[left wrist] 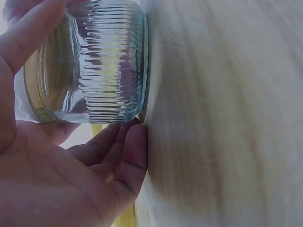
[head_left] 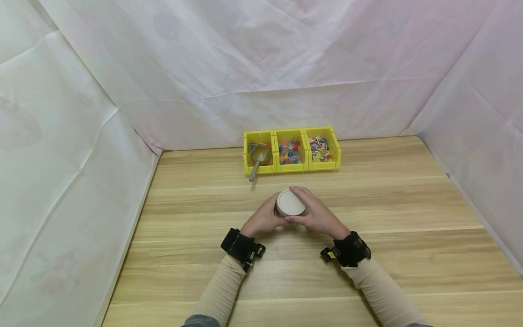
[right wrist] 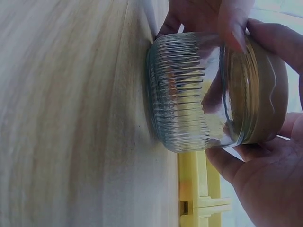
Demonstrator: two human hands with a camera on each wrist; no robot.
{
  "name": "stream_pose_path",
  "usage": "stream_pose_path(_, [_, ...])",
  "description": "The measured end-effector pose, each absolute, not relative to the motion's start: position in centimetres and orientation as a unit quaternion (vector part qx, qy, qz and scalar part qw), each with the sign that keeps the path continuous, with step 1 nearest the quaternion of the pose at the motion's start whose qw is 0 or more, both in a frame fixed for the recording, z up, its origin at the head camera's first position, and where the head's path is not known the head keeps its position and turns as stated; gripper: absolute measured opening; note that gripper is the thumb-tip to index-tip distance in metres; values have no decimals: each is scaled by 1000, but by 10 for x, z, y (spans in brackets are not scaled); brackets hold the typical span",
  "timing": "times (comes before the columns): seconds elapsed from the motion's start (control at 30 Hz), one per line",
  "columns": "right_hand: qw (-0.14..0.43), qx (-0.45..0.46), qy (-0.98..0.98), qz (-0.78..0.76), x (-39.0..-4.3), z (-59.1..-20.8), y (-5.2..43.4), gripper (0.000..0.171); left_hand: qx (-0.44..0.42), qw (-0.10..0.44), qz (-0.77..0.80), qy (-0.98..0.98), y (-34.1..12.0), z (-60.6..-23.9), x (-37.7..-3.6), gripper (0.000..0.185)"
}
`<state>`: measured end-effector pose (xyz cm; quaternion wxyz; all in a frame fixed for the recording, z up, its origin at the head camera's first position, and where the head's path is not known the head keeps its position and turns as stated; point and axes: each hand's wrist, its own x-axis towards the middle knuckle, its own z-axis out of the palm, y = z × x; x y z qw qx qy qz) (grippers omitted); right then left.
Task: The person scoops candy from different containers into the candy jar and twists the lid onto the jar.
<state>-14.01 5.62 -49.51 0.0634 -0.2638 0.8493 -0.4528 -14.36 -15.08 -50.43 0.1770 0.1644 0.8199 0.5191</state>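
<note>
A clear ribbed glass jar (right wrist: 180, 90) with a beige lid (head_left: 290, 202) stands upright on the table between both hands. My left hand (head_left: 265, 218) curves around the jar's left side, its thumb against the glass near the top. From the right, my right hand (head_left: 316, 213) grips the lid, with the thumb on the near side and fingers reaching around the far side. In the left wrist view, the lower fingers of the left hand (left wrist: 52, 170) rest close to the tabletop. The lid sits on the jar's mouth.
Behind the jar, three joined yellow bins (head_left: 292, 168) stand by the white cloth wall (head_left: 261, 59). The left bin holds a grey-handled scoop (head_left: 256, 168) and wrapped pieces, the middle one colourful small pieces (head_left: 290, 152), the right one lollipops (head_left: 320, 149).
</note>
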Motion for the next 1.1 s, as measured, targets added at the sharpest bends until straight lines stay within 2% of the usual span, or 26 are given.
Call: stream_pose_path(1.1, [38, -226, 871, -435, -131, -487, 46, 88, 176, 165, 505, 829, -151, -504, -144, 87])
